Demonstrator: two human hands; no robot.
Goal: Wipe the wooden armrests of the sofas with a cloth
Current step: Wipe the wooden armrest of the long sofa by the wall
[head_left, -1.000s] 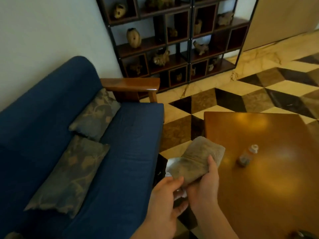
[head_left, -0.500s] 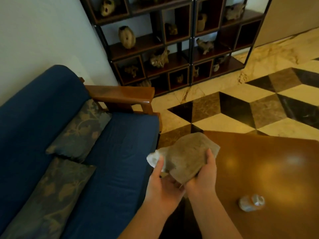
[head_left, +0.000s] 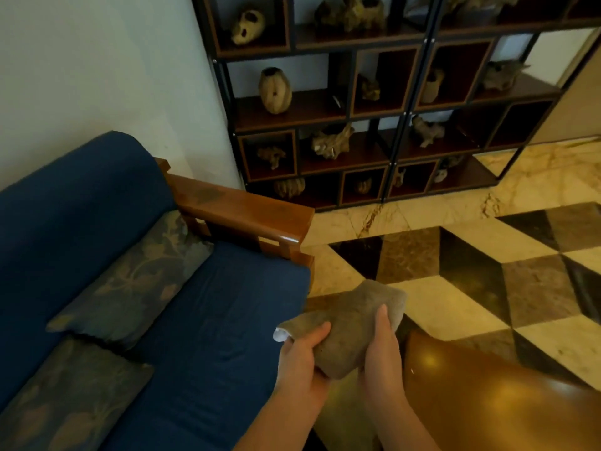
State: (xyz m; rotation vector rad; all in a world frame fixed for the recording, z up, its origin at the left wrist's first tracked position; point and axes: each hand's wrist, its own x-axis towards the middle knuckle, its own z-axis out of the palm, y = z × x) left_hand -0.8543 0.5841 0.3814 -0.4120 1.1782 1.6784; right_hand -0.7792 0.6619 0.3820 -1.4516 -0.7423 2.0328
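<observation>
A grey-brown folded cloth (head_left: 353,323) is held in front of me by both hands. My left hand (head_left: 300,359) grips its lower left edge, where a white corner sticks out. My right hand (head_left: 380,349) grips its right side, thumb on top. A blue sofa (head_left: 227,304) fills the left of the head view. Its wooden armrest (head_left: 244,208) runs from the backrest toward the floor, well beyond and left of the cloth, with dull smudges on its top. Neither hand touches the armrest.
Two patterned cushions (head_left: 136,275) lean on the sofa back. A glossy wooden table (head_left: 487,395) stands at lower right, close to my right forearm. A dark shelf unit (head_left: 374,125) with ornaments stands against the wall behind the armrest. Checkered marble floor (head_left: 471,271) lies between.
The view has moved forward toward the armrest, which now looks nearer. The small bottle on the table has left the view. Both hands still hold the cloth, shifting their grip on it.
</observation>
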